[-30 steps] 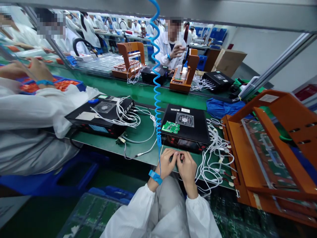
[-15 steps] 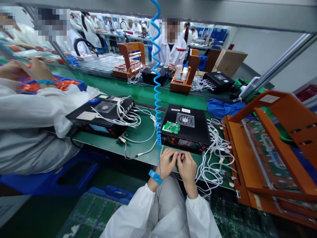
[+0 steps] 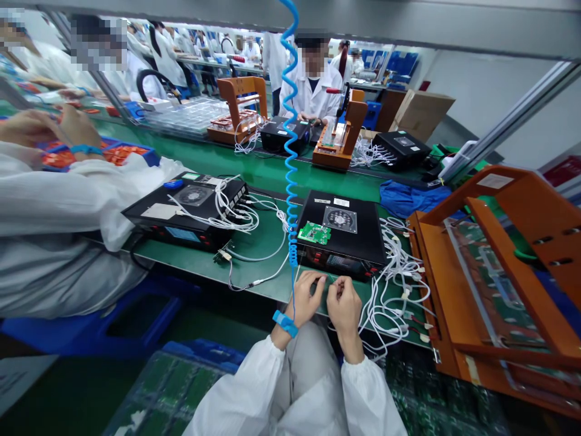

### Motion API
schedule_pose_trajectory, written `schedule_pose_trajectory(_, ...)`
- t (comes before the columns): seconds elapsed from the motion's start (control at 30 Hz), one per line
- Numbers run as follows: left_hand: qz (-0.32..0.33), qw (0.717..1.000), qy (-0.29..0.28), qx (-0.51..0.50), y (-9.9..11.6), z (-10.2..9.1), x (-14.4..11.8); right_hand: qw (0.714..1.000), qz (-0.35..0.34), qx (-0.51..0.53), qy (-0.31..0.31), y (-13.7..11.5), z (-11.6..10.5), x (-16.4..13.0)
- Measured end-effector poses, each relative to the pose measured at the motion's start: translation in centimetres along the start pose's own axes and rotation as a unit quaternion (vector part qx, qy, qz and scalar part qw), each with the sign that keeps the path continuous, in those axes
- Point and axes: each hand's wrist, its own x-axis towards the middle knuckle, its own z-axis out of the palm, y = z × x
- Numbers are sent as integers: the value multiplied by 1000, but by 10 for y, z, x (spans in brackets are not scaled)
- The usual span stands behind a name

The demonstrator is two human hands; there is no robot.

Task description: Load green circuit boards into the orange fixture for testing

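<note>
Hands sit together at the near edge of the green bench (image 3: pixel 254 242), at about 6 o'clock from the black tester box (image 3: pixel 341 233). Your left hand (image 3: pixel 307 295) has its fingers curled narrow, fingertips pressed toward a small dark part at the bench edge; what that part is cannot be told, as your fingers hide most of it. Your right hand (image 3: pixel 344 303) is just beside it at 3 o'clock, also curled narrow, thumb and forefinger pinched together over the same spot; whether it grips a thin white lead or only touches it cannot be told. A blue wrist strap (image 3: pixel 285 323) wraps your left wrist, and its blue coiled cord (image 3: pixel 290 151) rises straight to 12 o'clock past the box's left edge. A small green circuit board (image 3: pixel 314 232) lies on the top of the tester box, near its front left corner. A tangle of white cables (image 3: pixel 394 284) spreads at 3 o'clock from your right hand. Beyond it stands an orange fixture (image 3: pixel 490 272) with its frame tilted open. At 10 o'clock a second black tester (image 3: pixel 186 209) carries its own white leads, with a co-worker's white sleeve (image 3: pixel 59 200) just beside it.
</note>
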Motion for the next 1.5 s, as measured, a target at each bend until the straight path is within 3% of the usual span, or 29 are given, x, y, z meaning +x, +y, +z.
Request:
schedule_pose_trajectory(0.4,18,1000,-2,9,-2,1,0,997,-55,-30,-43,1,-5,1)
schedule_pose_trajectory(1.5,5,1000,-2,10,-1,0,-1,999,-11,-17,-41,1,-4,0)
